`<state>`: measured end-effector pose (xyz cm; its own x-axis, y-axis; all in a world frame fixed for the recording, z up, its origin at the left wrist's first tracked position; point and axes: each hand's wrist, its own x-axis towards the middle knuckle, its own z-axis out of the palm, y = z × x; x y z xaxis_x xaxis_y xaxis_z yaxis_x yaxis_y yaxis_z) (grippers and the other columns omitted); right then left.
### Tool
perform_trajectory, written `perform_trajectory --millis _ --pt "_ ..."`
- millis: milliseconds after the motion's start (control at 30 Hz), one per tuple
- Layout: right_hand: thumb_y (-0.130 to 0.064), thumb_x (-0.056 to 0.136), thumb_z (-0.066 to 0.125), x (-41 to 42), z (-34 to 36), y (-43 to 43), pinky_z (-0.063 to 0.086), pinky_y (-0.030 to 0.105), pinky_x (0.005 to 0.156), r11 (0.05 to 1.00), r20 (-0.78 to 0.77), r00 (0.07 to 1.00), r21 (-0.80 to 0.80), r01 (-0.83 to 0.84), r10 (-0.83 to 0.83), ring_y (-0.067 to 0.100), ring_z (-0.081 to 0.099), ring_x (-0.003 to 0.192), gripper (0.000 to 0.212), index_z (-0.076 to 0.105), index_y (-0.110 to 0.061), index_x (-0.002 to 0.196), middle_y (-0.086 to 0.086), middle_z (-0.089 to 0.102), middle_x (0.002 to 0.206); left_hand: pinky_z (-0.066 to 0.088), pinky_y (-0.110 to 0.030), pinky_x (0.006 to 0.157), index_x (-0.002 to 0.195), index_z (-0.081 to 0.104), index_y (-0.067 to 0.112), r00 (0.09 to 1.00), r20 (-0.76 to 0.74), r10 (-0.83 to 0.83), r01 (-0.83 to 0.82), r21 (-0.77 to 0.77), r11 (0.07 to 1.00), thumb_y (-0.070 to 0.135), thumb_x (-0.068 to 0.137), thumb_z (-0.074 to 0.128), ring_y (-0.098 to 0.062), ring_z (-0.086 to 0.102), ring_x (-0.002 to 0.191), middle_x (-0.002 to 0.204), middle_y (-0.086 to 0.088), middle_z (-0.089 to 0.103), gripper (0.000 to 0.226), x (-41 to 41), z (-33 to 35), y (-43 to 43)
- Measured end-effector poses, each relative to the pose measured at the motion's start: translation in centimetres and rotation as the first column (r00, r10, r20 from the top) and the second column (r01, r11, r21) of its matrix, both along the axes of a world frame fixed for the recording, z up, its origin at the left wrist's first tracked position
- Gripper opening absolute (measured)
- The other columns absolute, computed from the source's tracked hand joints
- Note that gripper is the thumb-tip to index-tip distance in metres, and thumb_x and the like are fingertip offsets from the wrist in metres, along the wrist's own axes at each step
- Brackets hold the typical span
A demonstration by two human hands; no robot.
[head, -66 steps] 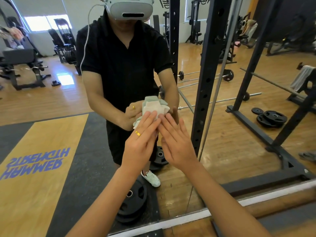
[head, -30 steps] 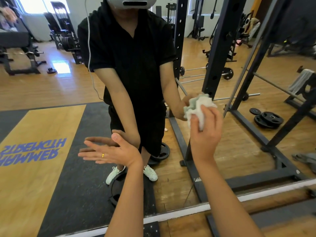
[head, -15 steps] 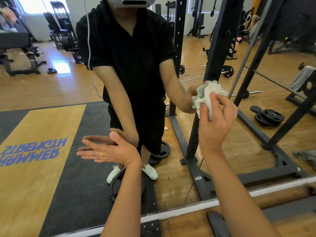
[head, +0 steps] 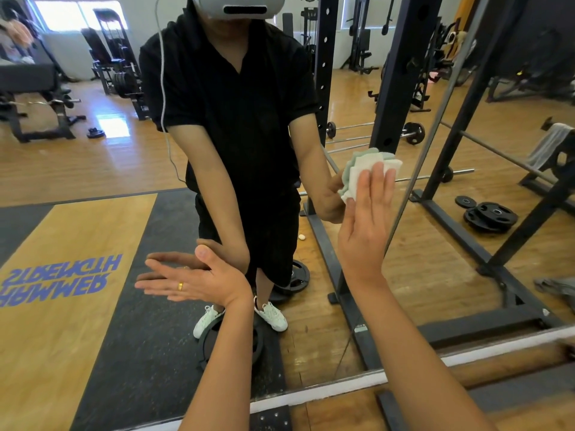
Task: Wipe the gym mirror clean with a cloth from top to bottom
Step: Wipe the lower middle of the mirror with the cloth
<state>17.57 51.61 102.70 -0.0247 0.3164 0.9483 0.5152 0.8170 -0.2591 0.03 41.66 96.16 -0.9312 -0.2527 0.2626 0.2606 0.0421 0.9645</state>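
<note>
Two bare hands are in front of the gym mirror (head: 435, 269). The right hand (head: 370, 213) is flat, its fingers straight and close together, and it presses the cloth (head: 365, 168) against the glass. The cloth is white with pale green edges and folded in several layers. It sits a little right of the middle of the view, beside the reflected black upright of a rack (head: 401, 73). Most of it shows above and to the left of the fingertips.

The left hand (head: 199, 281) is lower and to the left, well apart from the cloth. Its fingers are straight, a little spread, and point to the left; it holds nothing. A gold ring (head: 180, 286) is on one finger. I cannot tell if this hand touches the glass, though its reflection lies just above it.

In the reflection, a yellow floor platform (head: 62, 337) carries blue letters (head: 59, 279), reversed by the mirror, which read HAMMER STRENGTH. The reflected person wears a grey headset (head: 238, 6), black clothes and white shoes (head: 270, 317). Black weight plates (head: 490, 216) lie on the wooden floor at the right, and a grey towel (head: 547, 144) hangs over a bar. A white strip (head: 326, 390) runs along the lower edge of the mirror.
</note>
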Motion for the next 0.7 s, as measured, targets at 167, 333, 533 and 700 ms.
perform_trajectory --millis 167,333,533,700 --pt "0.008 0.101 0.058 1.7 -3.4 0.6 0.026 0.048 0.126 1.0 0.068 0.997 0.008 0.02 -0.021 0.036 0.02 0.154 0.05 0.04 0.009 0.148 0.03 0.041 0.155 0.0 -0.066 0.12 0.163 0.017 0.008 1.0 0.006 -0.008 0.007 0.008 1.0 0.083 0.091 0.025 -0.046 -0.008 0.155 0.167 -0.03 -0.005 0.104 0.2 0.3 -0.1" --pt "0.001 0.109 0.045 2.8 -0.5 1.9 0.027 0.055 0.124 0.998 0.068 0.997 0.045 -0.045 0.042 0.037 0.019 0.151 0.042 0.036 0.013 0.148 0.035 0.039 0.153 0.002 -0.067 0.121 0.163 0.018 0.009 1.0 0.008 -0.01 0.01 0.016 1.0 0.085 0.09 0.024 -0.045 -0.007 0.156 0.168 -0.028 -0.005 0.105 0.1 0.2 -0.1" --pt "0.006 0.104 0.054 1.7 -2.8 1.1 0.028 0.053 0.124 0.997 0.034 0.997 0.011 -0.075 0.075 0.035 0.02 0.154 0.046 0.04 0.011 0.147 0.027 0.037 0.156 0.001 -0.066 0.12 0.162 0.018 0.008 1.0 0.011 -0.014 0.014 0.021 1.0 0.087 0.088 0.021 -0.045 -0.006 0.156 0.168 -0.028 -0.004 0.109 0.1 0.6 0.0" --pt "0.015 0.094 0.065 2.0 -7.2 0.6 0.031 0.049 0.124 0.998 0.085 0.995 -0.023 -0.054 0.056 0.035 0.027 0.153 0.057 0.043 0.009 0.147 0.026 0.042 0.154 0.001 -0.066 0.121 0.164 0.015 0.013 0.996 0.024 -0.08 0.079 0.039 0.996 0.086 0.089 0.026 -0.041 -0.009 0.157 0.169 -0.025 -0.009 0.105 0.2 0.7 -0.7"
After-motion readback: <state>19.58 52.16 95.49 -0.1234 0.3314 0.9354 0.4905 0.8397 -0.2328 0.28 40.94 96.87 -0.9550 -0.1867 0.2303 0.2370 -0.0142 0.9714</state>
